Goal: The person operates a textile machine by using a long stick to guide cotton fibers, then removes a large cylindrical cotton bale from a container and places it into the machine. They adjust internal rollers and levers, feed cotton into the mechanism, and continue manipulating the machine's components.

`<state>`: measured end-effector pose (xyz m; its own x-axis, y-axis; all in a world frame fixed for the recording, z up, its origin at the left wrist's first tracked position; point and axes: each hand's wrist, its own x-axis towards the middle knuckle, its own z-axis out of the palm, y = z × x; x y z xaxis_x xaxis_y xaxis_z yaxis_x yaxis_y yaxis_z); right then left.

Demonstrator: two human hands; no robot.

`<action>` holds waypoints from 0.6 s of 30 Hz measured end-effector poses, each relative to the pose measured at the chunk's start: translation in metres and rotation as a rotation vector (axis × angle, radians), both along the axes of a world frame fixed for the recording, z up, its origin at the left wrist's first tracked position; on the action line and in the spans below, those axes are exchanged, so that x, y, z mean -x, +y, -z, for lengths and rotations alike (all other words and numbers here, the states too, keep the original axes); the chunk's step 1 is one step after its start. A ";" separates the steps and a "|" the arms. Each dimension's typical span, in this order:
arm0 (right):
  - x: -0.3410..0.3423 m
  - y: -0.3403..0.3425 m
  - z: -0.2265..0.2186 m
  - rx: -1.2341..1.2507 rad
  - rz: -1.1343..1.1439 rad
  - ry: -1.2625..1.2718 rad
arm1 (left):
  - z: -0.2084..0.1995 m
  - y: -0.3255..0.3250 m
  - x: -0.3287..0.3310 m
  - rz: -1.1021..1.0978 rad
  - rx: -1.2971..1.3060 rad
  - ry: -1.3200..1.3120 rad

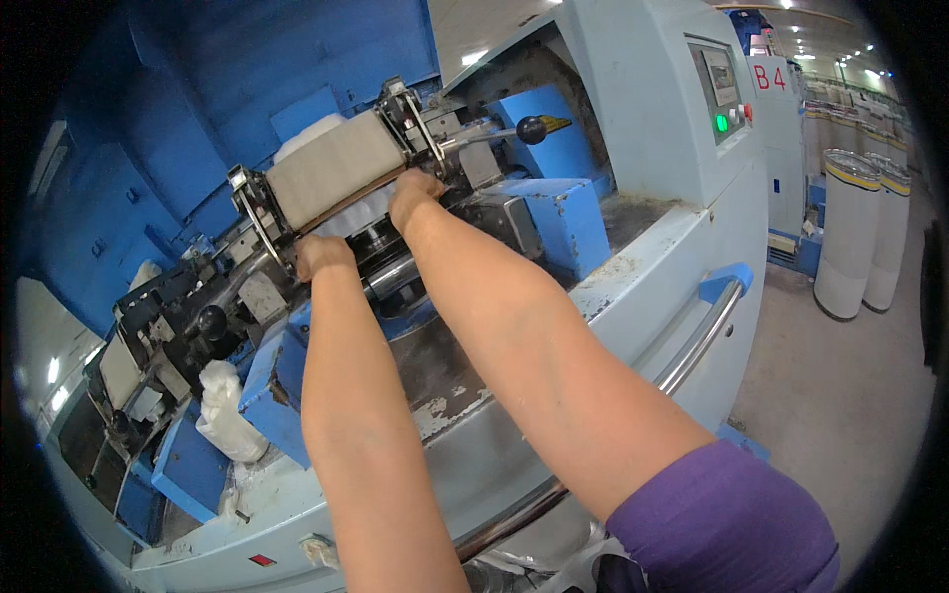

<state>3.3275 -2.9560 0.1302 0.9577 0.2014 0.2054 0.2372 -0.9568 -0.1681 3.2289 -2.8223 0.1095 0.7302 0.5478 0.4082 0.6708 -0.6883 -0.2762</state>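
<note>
Both of my arms reach into an open textile machine. A beige-covered block [336, 170] sits tilted between two metal end brackets, with a narrow brown strip along its lower edge. My left hand [324, 255] is closed at the block's lower left corner, by the left metal bracket [259, 219]. At the lower right corner, my right hand [415, 190] is closed beside the right bracket [415, 119]. The fingertips of both hands are largely hidden behind the edge. White fibre sheet [361, 212] shows between the hands, above a shiny metal roller [393, 277].
A black-knobbed lever [531, 129] sticks out to the right, another black knob [213, 322] to the left. Blue metal blocks [568, 227] flank the work spot. White fibre [225, 410] lies bunched at left. A chrome rail [700, 336] runs along the front; tall white cans [848, 237] stand right.
</note>
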 end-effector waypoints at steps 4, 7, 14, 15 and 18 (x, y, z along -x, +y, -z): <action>0.017 -0.009 -0.003 -0.064 0.019 0.022 | -0.002 -0.002 0.003 -0.003 -0.098 0.079; 0.015 -0.004 -0.003 -0.160 0.067 -0.005 | 0.000 -0.005 0.006 0.000 -0.204 0.124; -0.006 0.015 -0.001 -0.080 0.102 -0.067 | 0.003 0.002 0.009 0.044 -0.114 -0.177; -0.006 0.011 0.000 -0.295 0.052 -0.104 | 0.000 0.002 0.009 0.035 -0.175 -0.045; 0.003 0.004 0.004 0.095 0.002 -0.151 | -0.004 -0.001 0.012 0.057 -0.106 -0.038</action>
